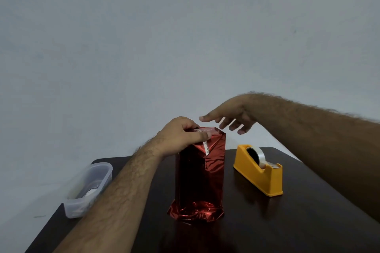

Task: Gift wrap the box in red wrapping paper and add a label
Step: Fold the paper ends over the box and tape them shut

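We press our left hand [181, 131] on top of the red-wrapped box [200, 172], upright mid-table [308, 222], its fingers [202, 135] curled over the folded paper. Our right hand [230, 116] hovers above, its fingers spread, holding nothing.

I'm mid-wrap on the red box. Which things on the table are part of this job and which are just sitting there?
In the job:
- red-wrapped box, standing upright, left hand holding its top fold
- strip of tape at that fold
- yellow tape dispenser, right of the box
- right hand, open above the box

Just sitting there:
- clear plastic tub at the table's left edge; contents unclear
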Tool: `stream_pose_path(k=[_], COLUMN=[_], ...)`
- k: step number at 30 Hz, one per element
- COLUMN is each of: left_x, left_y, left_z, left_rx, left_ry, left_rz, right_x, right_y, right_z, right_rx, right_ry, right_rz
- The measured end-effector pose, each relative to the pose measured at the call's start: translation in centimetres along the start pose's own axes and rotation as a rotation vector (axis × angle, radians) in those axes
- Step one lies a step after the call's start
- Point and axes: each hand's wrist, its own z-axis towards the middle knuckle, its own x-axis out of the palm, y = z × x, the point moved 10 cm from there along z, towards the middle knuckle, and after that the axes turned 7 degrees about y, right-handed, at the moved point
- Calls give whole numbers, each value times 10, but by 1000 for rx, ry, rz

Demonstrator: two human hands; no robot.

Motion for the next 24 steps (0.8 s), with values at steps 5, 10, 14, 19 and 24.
stream_pose_path(k=[5, 10, 14, 19, 24], left_x=[0, -1, -9, -14, -22], left_y=[-9, -10, -4, 9, 18], left_z=[-6, -7, -11, -11, -9], left_rx=[28, 27, -51, -103, -89], left_ry=[20, 16, -11, 9, -60], left_rz=[-11, -19, -66, -173, -208], right_x=[9, -2, -4, 16, 35], right_y=[-19, 1, 27, 26, 29], right_z=[8, 6, -35, -57, -40], right_rx=[35, -326, -729, -1053, -1105], right_ry=[31, -148, -210, -112, -43], right_rz=[14, 218, 332, 320, 171])
